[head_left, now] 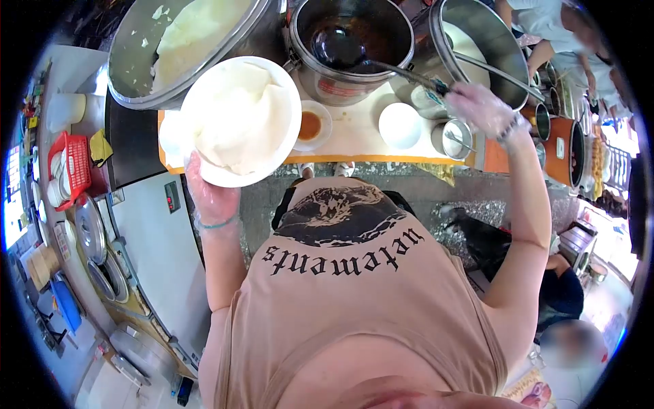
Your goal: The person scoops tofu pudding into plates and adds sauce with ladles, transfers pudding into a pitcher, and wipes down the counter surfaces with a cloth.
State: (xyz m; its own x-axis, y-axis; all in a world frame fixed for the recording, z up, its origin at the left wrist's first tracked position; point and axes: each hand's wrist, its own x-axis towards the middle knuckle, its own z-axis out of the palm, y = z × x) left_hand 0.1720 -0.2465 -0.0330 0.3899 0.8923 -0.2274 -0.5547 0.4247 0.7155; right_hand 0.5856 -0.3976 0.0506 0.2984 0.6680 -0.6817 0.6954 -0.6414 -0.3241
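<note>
My left hand, in a clear plastic glove, grips the rim and underside of a white bowl. Soft white tofu pudding is heaped in that bowl. In my right hand, also gloved, is the dark handle of a ladle. The ladle's head lies inside a deep metal pot of dark brown liquid. A large steel vat with more of the white pudding stands behind the held bowl.
On the counter are a saucer of brown sauce, a white bowl and a metal cup holding a spoon. Another steel pot stands at the right. A red basket is far left. People are at upper right.
</note>
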